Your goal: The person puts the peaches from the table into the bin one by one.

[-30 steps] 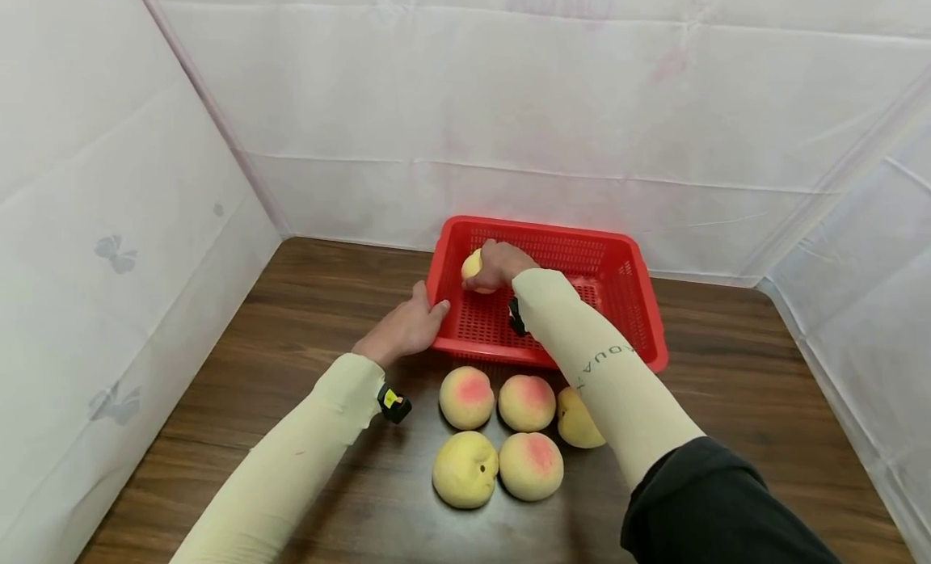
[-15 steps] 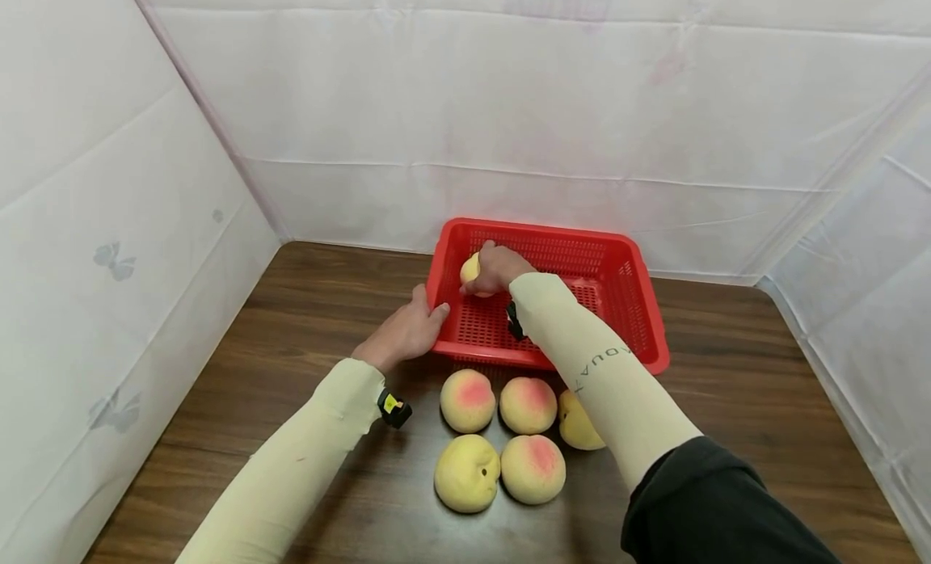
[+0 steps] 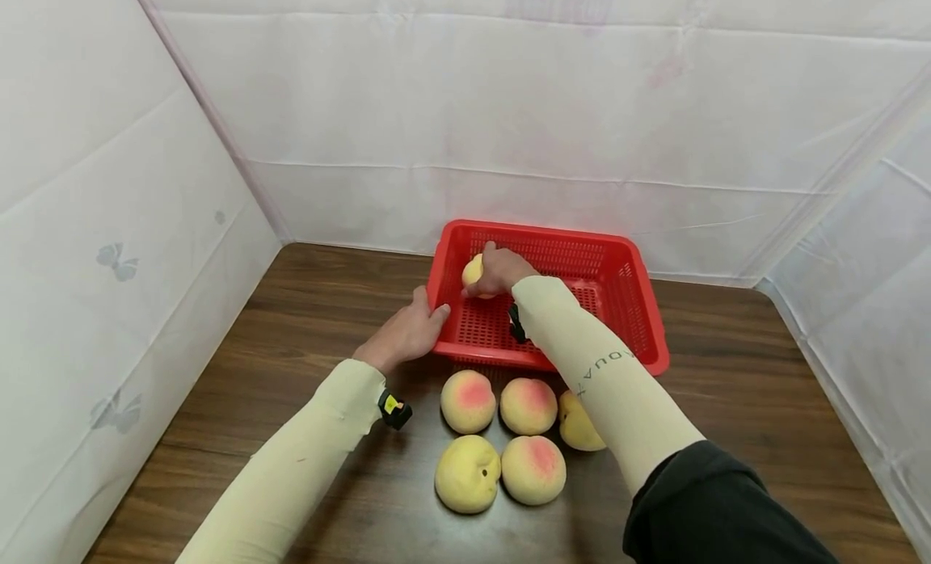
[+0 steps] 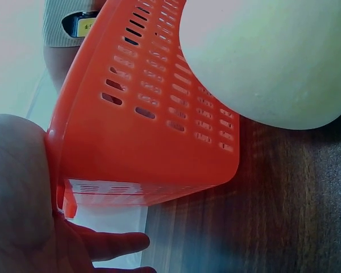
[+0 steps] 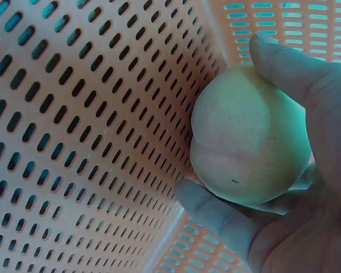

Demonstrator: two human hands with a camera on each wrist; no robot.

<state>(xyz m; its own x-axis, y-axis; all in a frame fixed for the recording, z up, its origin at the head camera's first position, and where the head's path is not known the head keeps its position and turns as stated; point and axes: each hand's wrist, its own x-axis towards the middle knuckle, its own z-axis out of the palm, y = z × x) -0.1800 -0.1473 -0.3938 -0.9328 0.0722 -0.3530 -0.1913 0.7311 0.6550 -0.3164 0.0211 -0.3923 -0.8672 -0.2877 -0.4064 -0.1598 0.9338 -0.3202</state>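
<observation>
A red plastic basket (image 3: 480, 354) with slotted walls stands on the table towards the back. My left hand (image 3: 403, 330) grips its left end, the thumb over the rim and the fingers on the outer side. Inside the basket's left part, my right hand (image 3: 502, 271) holds a peach (image 3: 471, 271) low near the left wall. The right wrist view shows thumb and fingers curled round this pale peach (image 5: 244, 136), close to the slotted floor. In front of the basket lie several peaches, among them a pink-blushed peach (image 3: 467, 401) and a yellow peach (image 3: 468, 473).
Beneath everything is a dark wood-grain table (image 3: 313, 305). White sheeting (image 3: 538, 103) rises behind the basket and on both sides. A further yellow peach (image 3: 578, 423) is partly covered by the right sleeve (image 3: 604, 362). One peach (image 4: 267, 62) looms large in the left wrist view.
</observation>
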